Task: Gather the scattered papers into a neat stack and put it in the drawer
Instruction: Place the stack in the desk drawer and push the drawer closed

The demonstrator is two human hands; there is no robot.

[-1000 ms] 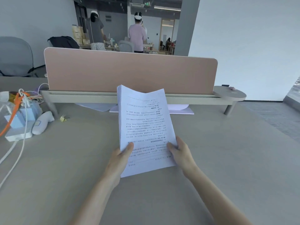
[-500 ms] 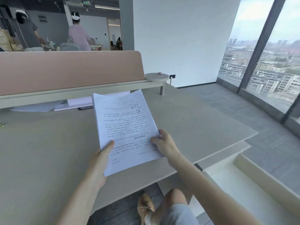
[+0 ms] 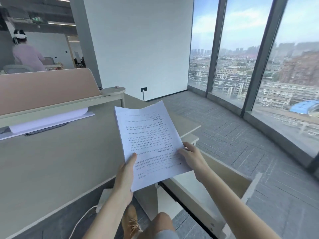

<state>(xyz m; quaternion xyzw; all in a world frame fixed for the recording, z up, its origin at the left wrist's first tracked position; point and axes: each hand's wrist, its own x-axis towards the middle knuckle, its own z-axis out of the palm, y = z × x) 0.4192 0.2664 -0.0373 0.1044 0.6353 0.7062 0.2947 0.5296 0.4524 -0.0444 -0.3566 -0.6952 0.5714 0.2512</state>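
A stack of white printed papers [image 3: 148, 135] is held in the air over the desk's right edge. My left hand [image 3: 125, 176] grips its near left corner, thumb on top. My right hand [image 3: 192, 157] grips its near right edge. Below and to the right, an open drawer [image 3: 224, 176] stands pulled out beside the desk, its pale inside partly hidden by the papers and my right arm.
The grey desk [image 3: 60, 161] runs to the left, with a pink divider panel [image 3: 46, 88] and loose white sheets [image 3: 51, 121] at its back. My knee and a tan shoe [image 3: 131, 221] are below. A white power strip [image 3: 103, 199] lies on the floor. Windows line the right.
The view has swung right and down. The paper stack has moved from over the desk's middle to its right edge, above the open drawer, still held by both hands.
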